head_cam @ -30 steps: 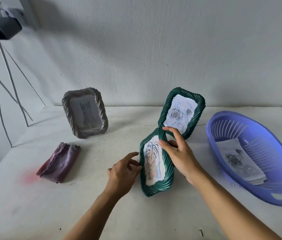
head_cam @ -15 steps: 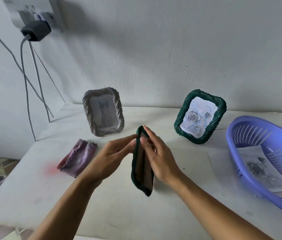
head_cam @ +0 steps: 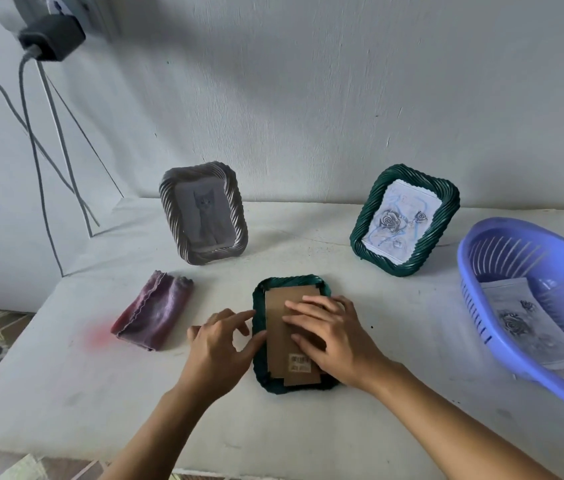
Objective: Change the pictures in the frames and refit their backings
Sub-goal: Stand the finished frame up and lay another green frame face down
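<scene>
Dial is centred on the face-down green frame (head_cam: 289, 281), w/ 12 o'c toward the wall. That frame is laid flat on the table (head_cam: 291, 427) at the near middle. Its brown card backing (head_cam: 276, 306) is seated in the rear recess, and a barcode sticker (head_cam: 299, 362) is seen at the backing's 6 o'c end.

The R hand (head_cam: 332, 336) is laid palm-down across the backing. Its fingers are straight and a little spread, tips aimed to approx. 10 o'c, and nothing is pinched. The L hand (head_cam: 218, 344) is set at 9 o'c, fingers loosely extended and apart, thumb and index tip brought against the frame's rim. Whether that rim is actually nipped cannot be told.

The print under the backing is hidden, so old vs. new cannot be told. Release of the backing is judged the step in hand, since no fresh print is laid out beside the frame. The loose prints (head_cam: 529, 327) are all seen in the blue basket (head_cam: 522, 226) at 3 o'c.

Next move: the retaining tabs (not resolved here) need to be found and turned. One backing edge then needs to be lifted by a fingertip while the frame is steadied. Light pressure is advised, as glass is prob. beneath.

Elsewhere, a 2nd green frame (head_cam: 443, 220) w/ a rose picture (head_cam: 400, 223) is stood at 1 o'c. A grey frame (head_cam: 169, 216) w/ a cat picture (head_cam: 204, 216) is stood at 11 o'c. A folded purple cloth (head_cam: 156, 317) is left at 9 o'c, beyond the L hand.
</scene>
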`<state>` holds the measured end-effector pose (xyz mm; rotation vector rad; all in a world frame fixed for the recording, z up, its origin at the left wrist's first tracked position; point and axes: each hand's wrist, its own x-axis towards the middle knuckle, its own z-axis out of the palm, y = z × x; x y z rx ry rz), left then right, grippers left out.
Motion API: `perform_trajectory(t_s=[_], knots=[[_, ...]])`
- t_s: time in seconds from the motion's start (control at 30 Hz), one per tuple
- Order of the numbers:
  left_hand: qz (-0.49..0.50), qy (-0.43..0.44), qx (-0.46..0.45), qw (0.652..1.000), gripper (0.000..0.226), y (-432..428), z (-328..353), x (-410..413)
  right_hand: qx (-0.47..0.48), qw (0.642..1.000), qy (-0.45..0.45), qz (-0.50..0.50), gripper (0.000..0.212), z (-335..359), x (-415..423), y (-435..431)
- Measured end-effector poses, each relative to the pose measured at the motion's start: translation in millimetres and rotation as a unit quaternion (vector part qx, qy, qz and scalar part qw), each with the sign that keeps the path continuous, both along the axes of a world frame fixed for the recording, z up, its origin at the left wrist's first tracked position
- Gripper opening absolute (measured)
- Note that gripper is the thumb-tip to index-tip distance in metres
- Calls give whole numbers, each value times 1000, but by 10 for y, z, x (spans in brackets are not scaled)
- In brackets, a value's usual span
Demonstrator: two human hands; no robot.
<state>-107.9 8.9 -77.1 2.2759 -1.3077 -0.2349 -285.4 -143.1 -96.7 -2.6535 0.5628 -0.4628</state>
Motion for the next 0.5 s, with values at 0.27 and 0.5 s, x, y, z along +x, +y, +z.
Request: perform_trajectory(t_s=[0.27,0.5], knots=[[-2,-73,-25,997,57,-160,-57,39,-7,992,-110,-61,36,-1,-83,-130],[-11,-120,33,992,61,-263,-218,-42,-10,990,-44,-134,57,-130,-73,-147]])
